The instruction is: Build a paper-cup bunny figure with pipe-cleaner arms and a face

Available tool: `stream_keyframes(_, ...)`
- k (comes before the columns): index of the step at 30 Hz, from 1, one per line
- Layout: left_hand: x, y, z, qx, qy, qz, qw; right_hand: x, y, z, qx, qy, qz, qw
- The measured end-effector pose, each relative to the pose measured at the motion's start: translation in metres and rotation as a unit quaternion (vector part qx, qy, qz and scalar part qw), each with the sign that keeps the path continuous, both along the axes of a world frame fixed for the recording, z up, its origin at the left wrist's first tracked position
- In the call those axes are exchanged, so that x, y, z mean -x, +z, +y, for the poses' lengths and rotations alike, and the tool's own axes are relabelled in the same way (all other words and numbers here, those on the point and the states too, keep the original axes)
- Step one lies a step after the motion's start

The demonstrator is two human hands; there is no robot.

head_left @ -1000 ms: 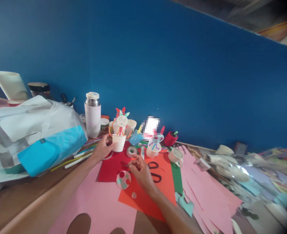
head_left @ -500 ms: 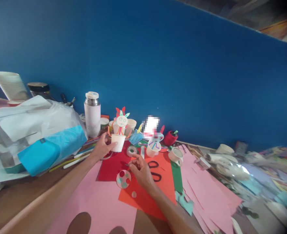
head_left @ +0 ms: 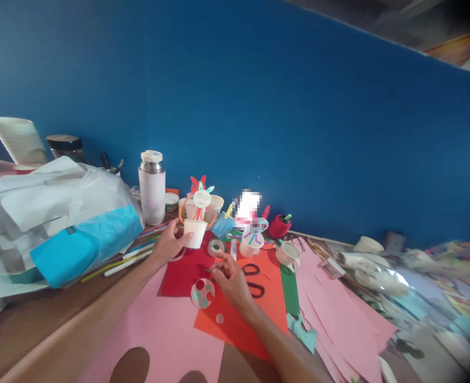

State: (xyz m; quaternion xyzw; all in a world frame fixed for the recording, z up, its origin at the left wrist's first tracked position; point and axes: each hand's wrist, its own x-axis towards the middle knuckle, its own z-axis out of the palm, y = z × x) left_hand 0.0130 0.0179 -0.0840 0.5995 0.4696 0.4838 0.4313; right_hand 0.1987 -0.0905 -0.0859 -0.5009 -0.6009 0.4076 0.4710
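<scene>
My left hand [head_left: 170,242] grips a white paper cup [head_left: 195,234] from its left side, raised above the red paper [head_left: 184,276]. Out of the cup rises a paper figure with a round drawn rabbit face [head_left: 201,198], green-lined ears and orange arms. My right hand [head_left: 230,276] hovers over the orange paper [head_left: 254,316], thumb and fingers pinched together. A tiny dark bit shows at its fingertips, too small to name. Just below them lies a round white disc with red and green spots [head_left: 203,293]. Scissors [head_left: 254,290] with black handles lie partly behind my right hand.
Behind stand a white flask [head_left: 152,189], a tape roll [head_left: 216,247], another cup with a paper figure [head_left: 252,243] and a mug [head_left: 288,255]. A plastic bag [head_left: 79,186] fills the left side. Pink sheets [head_left: 338,314] and clutter spread on the right.
My left hand and the cup with the rabbit figure have shifted very slightly to the right. My right hand stays in the same pinch at the same spot.
</scene>
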Motion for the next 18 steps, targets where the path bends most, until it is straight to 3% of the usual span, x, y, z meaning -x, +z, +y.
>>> stream_keyframes(6,-0.007,0.012,-0.009,0.033,-0.016,-0.027,0.999,-0.001,0.0,0.0,0.001,0.0,0.002,1.0)
stream_keyframes(10,-0.013,0.02,-0.017,0.042,0.004,0.017,0.999,0.0,0.0,0.0,-0.002,-0.001,0.003,1.0)
stream_keyframes(18,-0.021,0.004,-0.011,0.003,0.031,0.04,0.999,-0.001,0.001,0.0,0.0,0.0,-0.004,1.0)
